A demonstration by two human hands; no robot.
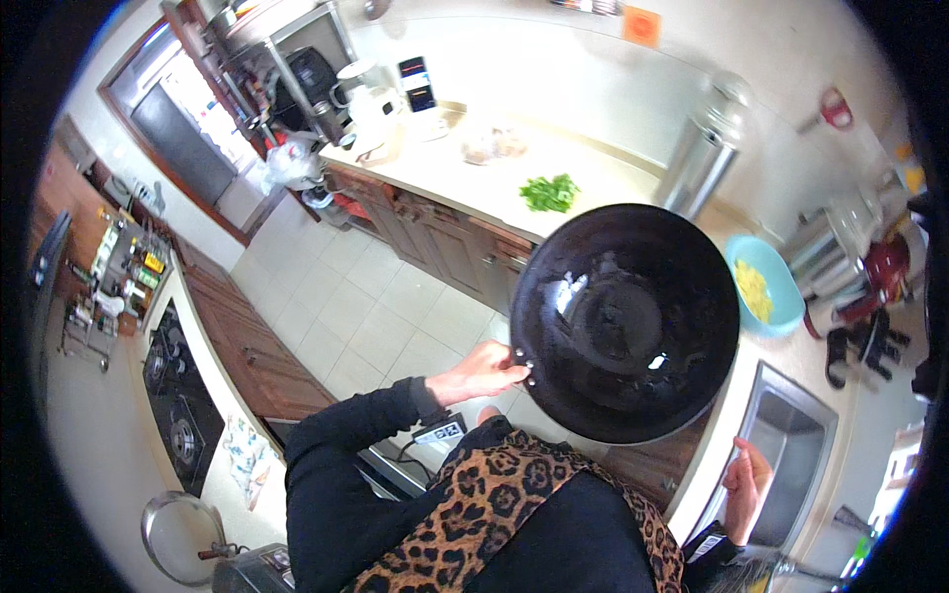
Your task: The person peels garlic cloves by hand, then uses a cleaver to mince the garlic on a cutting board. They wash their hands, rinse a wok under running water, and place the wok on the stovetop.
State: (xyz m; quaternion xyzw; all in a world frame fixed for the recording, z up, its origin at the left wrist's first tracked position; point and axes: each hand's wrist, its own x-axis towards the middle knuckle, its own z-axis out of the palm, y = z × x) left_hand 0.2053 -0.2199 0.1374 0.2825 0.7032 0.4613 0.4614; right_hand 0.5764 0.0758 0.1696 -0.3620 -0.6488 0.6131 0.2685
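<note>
My left hand (479, 374) is closed around the handle end of a large black wok (618, 321). The wok is held up off the counter, tilted so its inside faces me. Its dark inner surface looks wet and shiny, with a small pale spot low on the right. My right hand (741, 489) is over the near edge of the metal sink (796, 435), fingers curled with the thumb up. Against it shows a tan, curved shape (759, 468) that I cannot make out. The wok hides part of the counter behind it.
Chopped green leaves (550, 193) lie on the counter beyond the wok. A light-blue bowl (776, 296) with yellow pieces stands right of it, near a tall metal canister (702, 153) and black gloves (868, 346). At left are a gas hob (183, 405) and a round lid (183, 539).
</note>
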